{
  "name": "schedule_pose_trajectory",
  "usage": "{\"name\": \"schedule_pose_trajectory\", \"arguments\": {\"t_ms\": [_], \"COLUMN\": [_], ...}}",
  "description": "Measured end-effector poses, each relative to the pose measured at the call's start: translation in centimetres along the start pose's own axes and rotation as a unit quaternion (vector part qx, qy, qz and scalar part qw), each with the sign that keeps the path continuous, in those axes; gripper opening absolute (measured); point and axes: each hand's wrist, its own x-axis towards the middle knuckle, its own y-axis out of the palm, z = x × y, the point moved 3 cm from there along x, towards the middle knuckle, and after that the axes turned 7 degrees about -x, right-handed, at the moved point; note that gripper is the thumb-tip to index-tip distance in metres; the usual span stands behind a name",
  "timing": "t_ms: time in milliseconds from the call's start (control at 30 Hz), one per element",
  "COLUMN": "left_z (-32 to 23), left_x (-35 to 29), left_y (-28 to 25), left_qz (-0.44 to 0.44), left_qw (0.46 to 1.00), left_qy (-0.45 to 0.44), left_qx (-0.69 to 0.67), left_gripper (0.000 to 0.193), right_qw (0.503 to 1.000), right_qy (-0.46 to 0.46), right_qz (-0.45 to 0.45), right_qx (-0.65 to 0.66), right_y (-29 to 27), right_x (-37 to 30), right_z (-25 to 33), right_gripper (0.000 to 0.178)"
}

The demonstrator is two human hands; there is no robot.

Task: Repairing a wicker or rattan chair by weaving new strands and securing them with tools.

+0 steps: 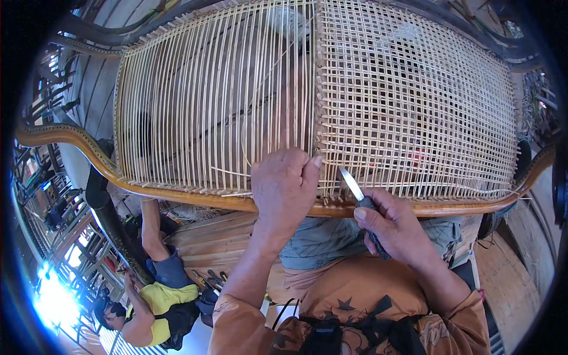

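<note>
A wooden frame with a curved, varnished front rail lies across my lap. Its right half carries a woven cane mesh; on the left half, cane strands run lengthwise only. My left hand is closed over the strands beside the middle bar, thumb against the bar's near end. Whatever its fingers grip is hidden beneath them. Just right of it, my right hand holds a knife by its dark handle, the short curved blade pointing up toward the mesh's near edge.
Loose cane ends stick out left of my left hand. Below the frame, at left, several hand tools lie together on wooden boards. A person in a yellow top sits at the lower left, near a bright light.
</note>
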Motion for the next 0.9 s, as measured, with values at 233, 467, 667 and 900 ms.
{"name": "schedule_pose_trajectory", "arguments": {"t_ms": [233,467,667,900], "left_z": [0.0,0.2,-0.1,-0.3], "left_x": [0.5,-0.2,-0.4,-0.2], "left_y": [0.3,0.2,0.2,0.2], "left_qz": [0.015,0.009,-0.013,-0.002], "left_qw": [0.999,1.0,1.0,1.0], "left_qy": [-0.011,-0.007,0.0,-0.009], "left_qx": [-0.027,0.004,0.011,0.01], "left_gripper": [0.022,0.021,0.018,0.02], "right_qw": [0.999,0.995,0.994,0.994], "right_qy": [0.029,0.046,0.037,0.027], "right_qz": [0.025,-0.016,0.017,0.045], "right_qx": [-0.009,0.084,0.098,0.101], "right_y": [-0.3,-2.8,-3.0,-1.4], "right_x": [-1.2,-3.3,-3.2,-1.8], "right_z": [-0.4,-2.0,-1.2,-0.2], "right_gripper": [0.023,0.027,0.021,0.025]}}
